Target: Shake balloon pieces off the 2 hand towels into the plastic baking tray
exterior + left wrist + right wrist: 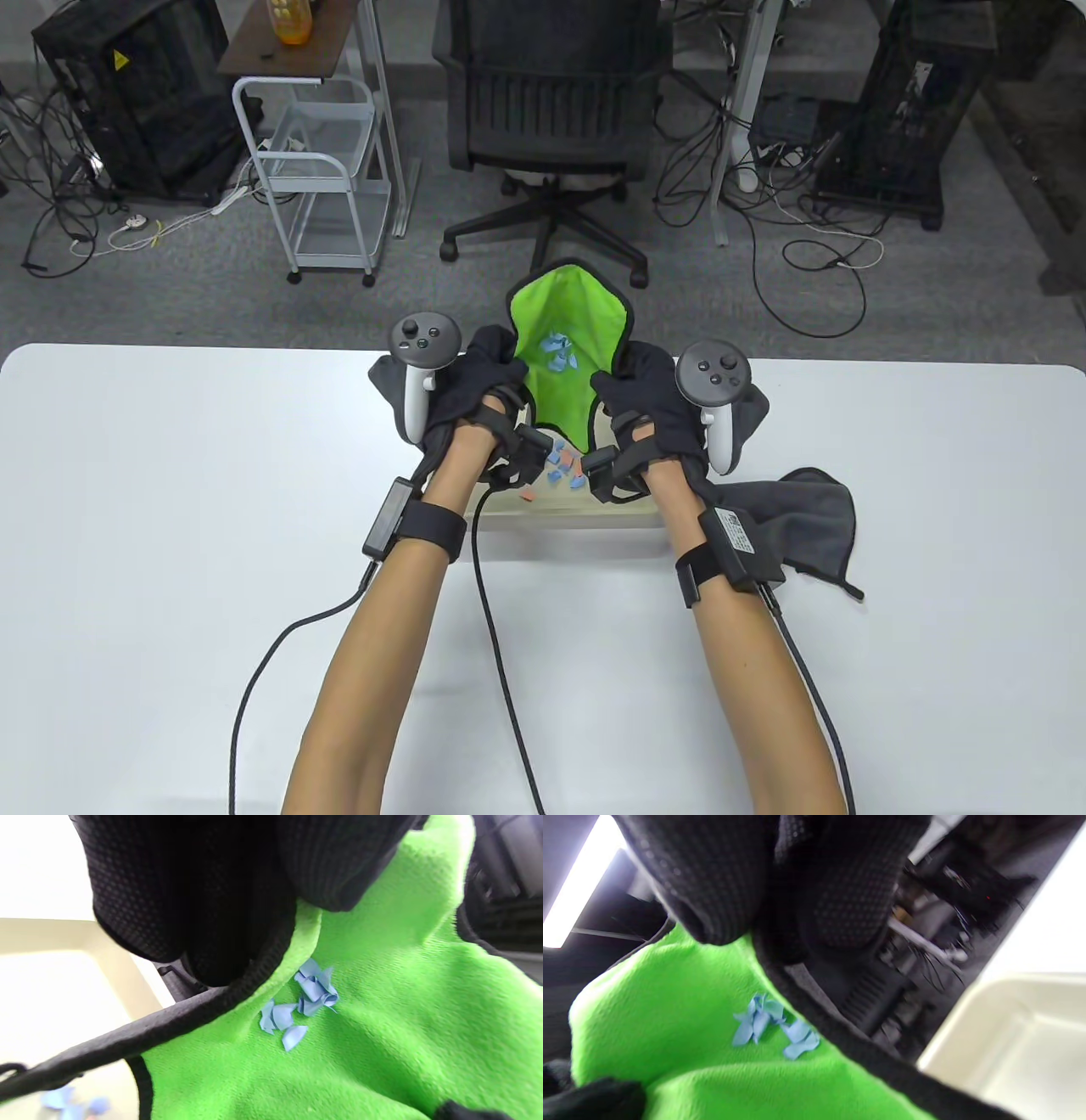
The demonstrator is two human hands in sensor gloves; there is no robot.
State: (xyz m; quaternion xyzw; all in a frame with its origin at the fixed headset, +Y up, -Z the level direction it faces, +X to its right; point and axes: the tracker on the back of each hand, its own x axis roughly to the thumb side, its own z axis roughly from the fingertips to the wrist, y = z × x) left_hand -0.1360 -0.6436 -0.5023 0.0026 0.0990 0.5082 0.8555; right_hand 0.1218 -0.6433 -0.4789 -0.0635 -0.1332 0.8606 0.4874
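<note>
A green hand towel [564, 365] with black trim is held up over the plastic baking tray [585, 514], sagging like a trough. My left hand [484, 373] grips its left edge and my right hand [640, 386] grips its right edge. Several blue balloon pieces [556, 352] lie in the fold, also seen as blue balloon pieces [303, 1005] in the left wrist view and blue balloon pieces [776, 1027] in the right wrist view. More blue and pink pieces [564, 471] lie in the tray. A dark grey towel [806, 509] lies on the table to the right of the tray.
The white table [170, 509] stretches wide on both sides. Beyond its far edge stand an office chair [551, 110], a white trolley [314, 170] and floor cables. Glove cables trail from my wrists toward the near edge.
</note>
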